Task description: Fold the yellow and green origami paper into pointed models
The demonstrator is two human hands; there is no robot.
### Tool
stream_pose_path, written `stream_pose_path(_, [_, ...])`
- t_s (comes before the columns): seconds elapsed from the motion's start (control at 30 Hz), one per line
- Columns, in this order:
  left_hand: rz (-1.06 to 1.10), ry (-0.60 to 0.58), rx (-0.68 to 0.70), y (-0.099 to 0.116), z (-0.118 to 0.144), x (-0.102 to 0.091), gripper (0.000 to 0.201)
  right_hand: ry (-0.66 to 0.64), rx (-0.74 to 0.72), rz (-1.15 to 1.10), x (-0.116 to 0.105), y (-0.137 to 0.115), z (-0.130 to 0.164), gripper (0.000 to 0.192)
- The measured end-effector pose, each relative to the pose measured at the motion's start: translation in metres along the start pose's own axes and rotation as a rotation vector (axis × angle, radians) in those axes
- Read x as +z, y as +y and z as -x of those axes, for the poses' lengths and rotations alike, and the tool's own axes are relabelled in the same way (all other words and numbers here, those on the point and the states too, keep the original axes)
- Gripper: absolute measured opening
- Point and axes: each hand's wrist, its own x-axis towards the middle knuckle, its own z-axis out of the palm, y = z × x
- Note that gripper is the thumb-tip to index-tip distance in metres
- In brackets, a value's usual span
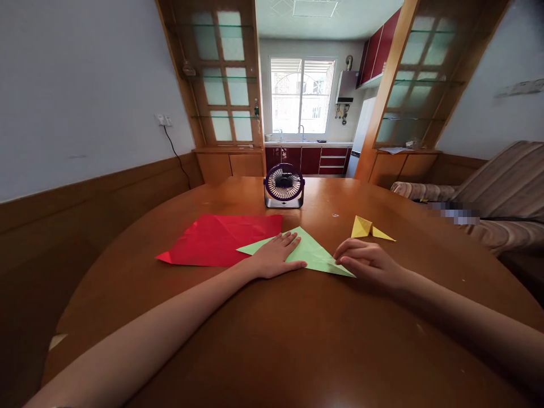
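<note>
A light green paper (pixel 313 251), folded into a triangle, lies on the round wooden table (pixel 272 340). My left hand (pixel 276 255) rests flat on its left part, fingers spread and pressing down. My right hand (pixel 368 262) pinches the triangle's right corner with curled fingers. A red paper sheet (pixel 216 238) lies flat under the green one's left tip. A small folded yellow paper shape (pixel 369 228) sits just beyond my right hand, apart from it.
A small purple desk fan (pixel 284 185) stands at the table's far side. A striped sofa (pixel 501 198) is to the right. Wooden wall panelling runs along the left. A kitchen with red cabinets lies behind.
</note>
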Motion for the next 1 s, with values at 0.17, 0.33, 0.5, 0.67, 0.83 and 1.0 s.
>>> stream_pose_path(0.17, [0.004,0.006,-0.024,0.006,0.002,-0.003,0.087,-0.135,-0.216,0.169,0.026,0.003,-0.020,0.030])
stream_pose_path(0.33, [0.029,-0.008,-0.029,0.006,0.003,-0.007,0.088,-0.138,-0.174,0.097,0.027,0.008,-0.013,0.025])
stream_pose_path(0.5, [0.032,-0.071,0.004,-0.006,0.002,-0.014,0.092,-0.141,-0.134,0.059,0.025,0.008,-0.010,0.023])
stream_pose_path(0.67, [0.023,-0.153,-0.060,-0.023,0.003,-0.025,0.102,-0.143,-0.117,0.048,0.026,0.007,-0.011,0.023])
stream_pose_path(0.83, [-0.017,-0.222,-0.124,-0.037,0.009,-0.041,0.113,-0.151,-0.115,0.036,0.025,0.008,-0.010,0.023])
stream_pose_path(1.0, [-0.063,-0.239,-0.213,-0.052,0.016,-0.053,0.117,-0.145,-0.107,0.025,0.025,0.008,-0.010,0.023])
